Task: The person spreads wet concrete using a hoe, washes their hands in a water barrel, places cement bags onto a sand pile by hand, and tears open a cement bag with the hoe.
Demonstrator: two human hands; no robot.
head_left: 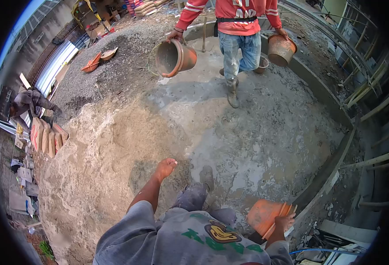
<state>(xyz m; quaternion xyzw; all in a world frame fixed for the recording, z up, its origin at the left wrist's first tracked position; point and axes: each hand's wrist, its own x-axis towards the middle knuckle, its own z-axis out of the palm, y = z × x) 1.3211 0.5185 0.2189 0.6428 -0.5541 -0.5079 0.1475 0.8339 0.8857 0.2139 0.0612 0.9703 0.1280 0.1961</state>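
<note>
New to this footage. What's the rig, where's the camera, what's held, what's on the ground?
No robot here: a person works bare-handed, filmed by one camera worn on their head, looking forward and down. Their left hand holds nothing visible; their right hand grips a tilted orange bucket near its rim. Ahead, a co-worker carries two more buckets. The ground is part sandy, part wet grey mix. Gravel and sacks lie off to the left.

The person wore a grey short-sleeved T-shirt [168, 243] bearing a black-and-yellow emblem [223, 232], with green lettering [192, 235] around the emblem; beyond the emblem showed stained greyish trousers [190, 198] and a mud-grey boot [206, 177]
</note>
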